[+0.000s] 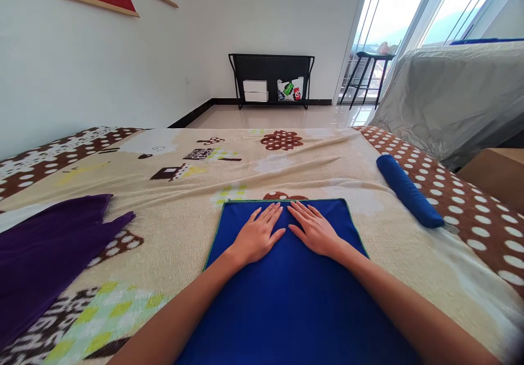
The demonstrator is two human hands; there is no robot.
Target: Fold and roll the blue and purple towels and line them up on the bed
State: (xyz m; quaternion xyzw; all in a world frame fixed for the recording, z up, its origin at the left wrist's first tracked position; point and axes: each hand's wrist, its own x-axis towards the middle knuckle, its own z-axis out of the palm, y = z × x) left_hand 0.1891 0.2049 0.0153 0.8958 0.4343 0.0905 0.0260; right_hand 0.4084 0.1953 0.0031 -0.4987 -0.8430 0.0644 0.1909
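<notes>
A blue cloth (303,310) with green-stitched edges lies spread flat on a cream patterned blanket (176,239). Near the cloth's far edge, my left hand (258,235) rests palm down on it, fingers stretched out and pointing away from me. Just to its right, my right hand (314,228) lies flat on the same cloth, fingers extended, with a small gap between the two hands. Neither hand grips anything. The cloth's near end runs out of the bottom of the view.
At left lies a crumpled purple cloth (53,250). A rolled blue cloth (409,190) sits at right on the brown dotted border. Beyond stand a black rack (272,65), a black stool (374,57), a sheet-covered bulk (458,87) and a cardboard box (495,174).
</notes>
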